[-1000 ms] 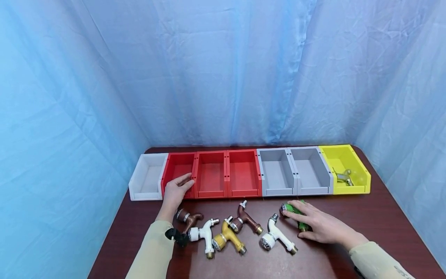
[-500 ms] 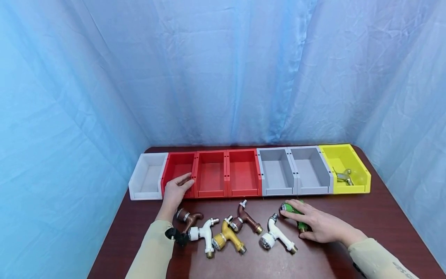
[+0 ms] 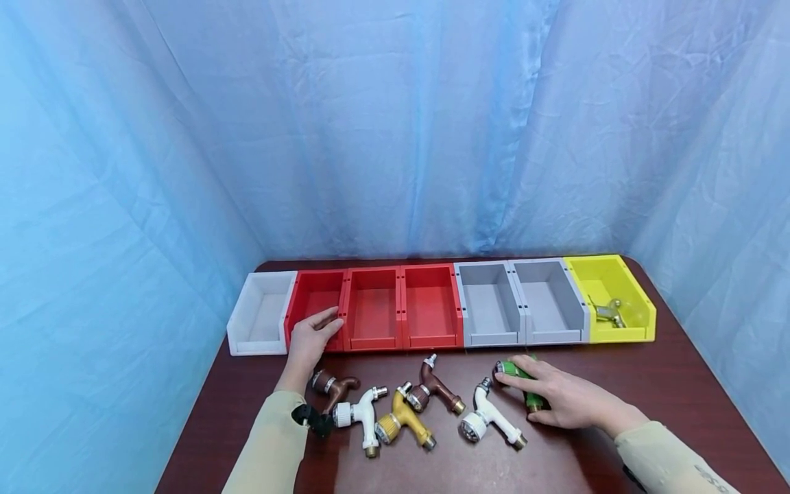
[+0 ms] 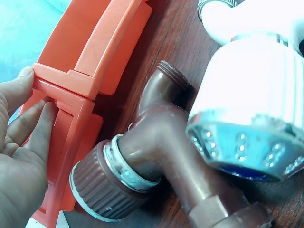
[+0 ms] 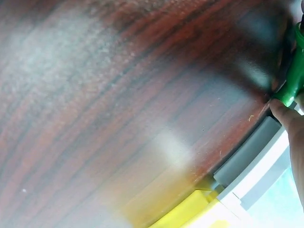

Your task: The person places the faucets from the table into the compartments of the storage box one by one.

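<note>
My left hand (image 3: 310, 336) is at the leftmost red bin (image 3: 317, 288), its fingertips touching the wall beside the middle red bin. In the left wrist view, some fingers (image 4: 42, 128) reach inside the bin and one digit touches its edge; nothing loose is held. Just below lies a brown tap (image 3: 336, 389). My right hand (image 3: 564, 394) lies over a green tap (image 3: 524, 376) on the table, fingers across it and thumb by its brass end. The hand covers part of this tap. In the right wrist view, only the green tap's end (image 5: 290, 85) shows beside the fingers.
Between the hands lie a white tap (image 3: 365, 416), a yellow tap (image 3: 404, 420), a second brown tap (image 3: 437, 387) and another white tap (image 3: 490, 416). A white bin (image 3: 256, 343), grey bins (image 3: 494, 339) and a yellow bin (image 3: 623, 335) holding a metal tap (image 3: 607, 313) complete the row.
My right hand and the green tap have shifted slightly left. My left hand stays at the red bin, and the other taps lie as before.
</note>
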`<state>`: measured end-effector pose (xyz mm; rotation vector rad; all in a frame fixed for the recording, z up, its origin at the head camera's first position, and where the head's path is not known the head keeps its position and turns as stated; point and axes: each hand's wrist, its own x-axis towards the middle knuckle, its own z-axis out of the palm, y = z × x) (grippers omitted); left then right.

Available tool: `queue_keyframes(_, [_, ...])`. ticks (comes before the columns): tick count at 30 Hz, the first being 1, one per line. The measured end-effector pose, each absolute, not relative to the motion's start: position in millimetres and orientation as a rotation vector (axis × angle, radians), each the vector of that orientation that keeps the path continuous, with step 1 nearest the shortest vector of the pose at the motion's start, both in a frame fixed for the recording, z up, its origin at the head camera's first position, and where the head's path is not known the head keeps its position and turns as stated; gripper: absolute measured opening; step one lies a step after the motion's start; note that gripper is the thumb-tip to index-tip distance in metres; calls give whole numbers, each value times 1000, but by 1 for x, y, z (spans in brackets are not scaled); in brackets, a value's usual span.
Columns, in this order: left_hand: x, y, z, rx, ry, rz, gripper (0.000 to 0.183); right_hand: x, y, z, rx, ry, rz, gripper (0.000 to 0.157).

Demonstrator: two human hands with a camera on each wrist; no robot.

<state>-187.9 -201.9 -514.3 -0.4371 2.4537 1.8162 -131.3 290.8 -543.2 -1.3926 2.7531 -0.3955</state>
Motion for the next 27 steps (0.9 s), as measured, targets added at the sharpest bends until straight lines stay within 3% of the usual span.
queue_keyframes(18, [-188, -202, -517, -447, 2462, 1811, 44, -137, 296, -543, -1691, 2849, -516, 77])
queue_keyframes(27, [-188, -202, -517, -451, 2462, 1800, 44, -152, 308, -530, -1733, 2887, -501, 63])
